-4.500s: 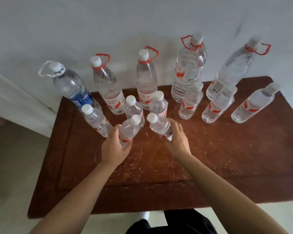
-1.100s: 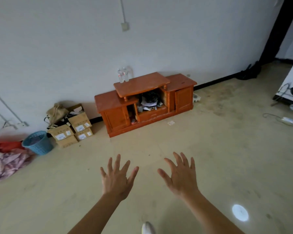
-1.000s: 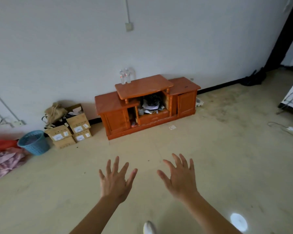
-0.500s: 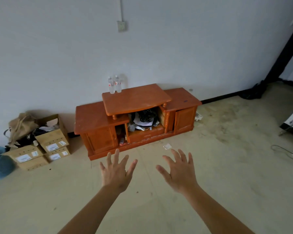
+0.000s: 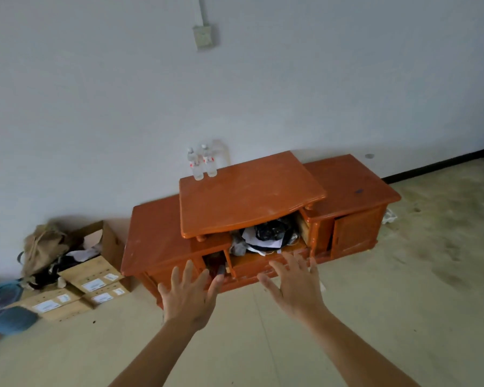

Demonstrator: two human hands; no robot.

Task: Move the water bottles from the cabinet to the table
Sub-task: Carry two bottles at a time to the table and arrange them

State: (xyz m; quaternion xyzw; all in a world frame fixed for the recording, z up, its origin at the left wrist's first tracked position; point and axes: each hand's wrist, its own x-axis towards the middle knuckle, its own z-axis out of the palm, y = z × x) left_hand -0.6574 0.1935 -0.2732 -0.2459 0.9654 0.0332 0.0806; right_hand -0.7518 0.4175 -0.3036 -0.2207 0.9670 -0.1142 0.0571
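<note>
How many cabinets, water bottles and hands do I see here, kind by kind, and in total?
cabinet: 1
water bottles: 2, upright at the back left of its raised top
hands: 2, left hand and right hand, both open and empty
Total: 5

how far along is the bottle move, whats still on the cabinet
Done: this cannot be counted here, as the table is out of view; the cabinet has a raised top that is bare apart from two bottles. In hand: nothing; the left hand and right hand are both open and empty, held out toward the cabinet. Left: those two bottles, upright at the top's back left corner, not yet picked up.
</note>
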